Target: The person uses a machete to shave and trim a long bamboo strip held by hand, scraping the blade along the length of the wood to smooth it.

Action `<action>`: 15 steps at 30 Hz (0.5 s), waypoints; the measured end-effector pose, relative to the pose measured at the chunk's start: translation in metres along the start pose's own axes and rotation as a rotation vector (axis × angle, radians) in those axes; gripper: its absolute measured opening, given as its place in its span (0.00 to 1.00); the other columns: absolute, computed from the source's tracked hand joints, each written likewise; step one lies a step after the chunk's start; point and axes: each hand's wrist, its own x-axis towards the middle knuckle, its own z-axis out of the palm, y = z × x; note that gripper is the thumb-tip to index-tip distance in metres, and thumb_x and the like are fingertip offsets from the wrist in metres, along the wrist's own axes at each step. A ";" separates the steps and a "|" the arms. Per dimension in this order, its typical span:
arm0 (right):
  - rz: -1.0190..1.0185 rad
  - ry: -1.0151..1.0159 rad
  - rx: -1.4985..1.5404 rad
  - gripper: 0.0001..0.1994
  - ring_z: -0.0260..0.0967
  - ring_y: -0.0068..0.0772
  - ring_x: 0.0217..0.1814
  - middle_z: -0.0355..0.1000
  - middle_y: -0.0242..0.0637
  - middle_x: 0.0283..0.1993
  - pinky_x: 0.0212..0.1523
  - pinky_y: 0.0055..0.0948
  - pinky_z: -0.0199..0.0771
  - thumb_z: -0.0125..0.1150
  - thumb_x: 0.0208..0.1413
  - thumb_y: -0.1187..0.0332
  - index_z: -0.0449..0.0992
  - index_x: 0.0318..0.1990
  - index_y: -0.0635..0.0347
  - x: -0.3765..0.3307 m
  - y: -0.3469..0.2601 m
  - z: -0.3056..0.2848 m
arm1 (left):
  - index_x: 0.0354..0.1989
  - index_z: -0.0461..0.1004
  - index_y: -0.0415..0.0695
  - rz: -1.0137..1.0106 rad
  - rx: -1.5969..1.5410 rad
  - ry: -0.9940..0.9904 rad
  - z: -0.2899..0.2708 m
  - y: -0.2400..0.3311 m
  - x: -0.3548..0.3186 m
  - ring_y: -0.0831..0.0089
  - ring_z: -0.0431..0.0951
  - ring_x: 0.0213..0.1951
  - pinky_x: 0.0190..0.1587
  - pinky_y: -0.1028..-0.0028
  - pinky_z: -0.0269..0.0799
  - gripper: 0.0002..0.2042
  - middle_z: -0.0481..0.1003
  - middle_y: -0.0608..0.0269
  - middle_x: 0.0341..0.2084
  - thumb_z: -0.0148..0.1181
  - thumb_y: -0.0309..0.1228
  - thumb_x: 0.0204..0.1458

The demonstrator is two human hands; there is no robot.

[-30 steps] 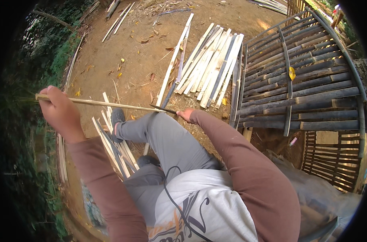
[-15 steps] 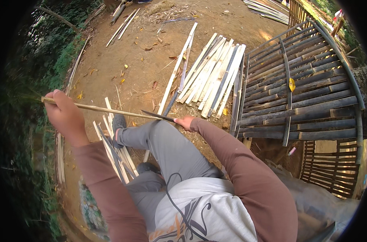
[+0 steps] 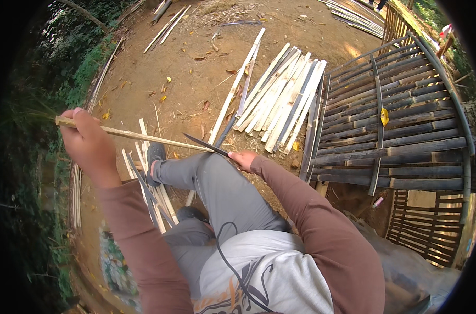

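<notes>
Bamboo strip (image 3: 143, 137) in left hand (image 3: 88, 146) (gripped)

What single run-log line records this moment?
left hand: grips bamboo strip | right hand: holds knife against strip | split bamboo pile ahead

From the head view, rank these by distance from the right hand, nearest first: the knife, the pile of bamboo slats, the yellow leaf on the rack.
1. Knife: held in the right hand.
2. Pile of bamboo slats: on the ground ahead.
3. Yellow leaf: far right, on the bamboo rack.

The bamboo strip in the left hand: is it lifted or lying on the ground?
Lifted. The left hand grips one end of the bamboo strip, roughly level above the knee, and the blade in the right hand meets its other end.
</notes>
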 end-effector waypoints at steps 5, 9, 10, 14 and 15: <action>-0.020 0.161 0.021 0.39 0.70 0.39 0.22 0.73 0.44 0.22 0.29 0.42 0.71 0.41 0.68 0.32 0.76 0.25 0.62 0.010 0.038 0.011 | 0.41 0.71 0.40 0.007 -0.051 -0.022 0.008 0.002 0.001 0.75 0.71 0.28 0.34 0.70 0.68 0.13 0.72 0.62 0.26 0.49 0.38 0.68; 0.267 0.048 0.080 0.38 0.72 0.41 0.27 0.73 0.44 0.24 0.36 0.43 0.72 0.38 0.69 0.33 0.77 0.26 0.61 0.016 0.078 0.006 | 0.40 0.71 0.40 0.008 -0.061 -0.043 0.011 0.008 0.000 0.75 0.70 0.29 0.34 0.70 0.67 0.13 0.72 0.63 0.26 0.49 0.38 0.68; 0.324 0.004 0.095 0.39 0.74 0.42 0.31 0.74 0.45 0.26 0.41 0.44 0.74 0.37 0.70 0.34 0.78 0.28 0.61 0.012 0.084 0.002 | 0.40 0.71 0.40 0.012 -0.074 -0.038 0.016 0.006 -0.002 0.75 0.70 0.28 0.34 0.70 0.67 0.13 0.71 0.63 0.26 0.49 0.38 0.68; -0.082 0.040 0.246 0.36 0.67 0.35 0.20 0.68 0.36 0.20 0.25 0.41 0.65 0.39 0.71 0.35 0.73 0.25 0.59 -0.021 -0.010 0.001 | 0.40 0.70 0.40 0.014 -0.034 -0.036 0.008 0.001 -0.001 0.75 0.68 0.28 0.34 0.70 0.67 0.12 0.70 0.64 0.26 0.48 0.37 0.68; -0.071 -0.018 0.285 0.36 0.69 0.35 0.22 0.70 0.36 0.21 0.27 0.40 0.68 0.38 0.71 0.35 0.74 0.27 0.60 -0.014 -0.007 0.000 | 0.40 0.70 0.40 0.011 -0.045 -0.034 0.010 0.003 -0.002 0.75 0.68 0.28 0.34 0.70 0.67 0.12 0.70 0.64 0.26 0.48 0.37 0.68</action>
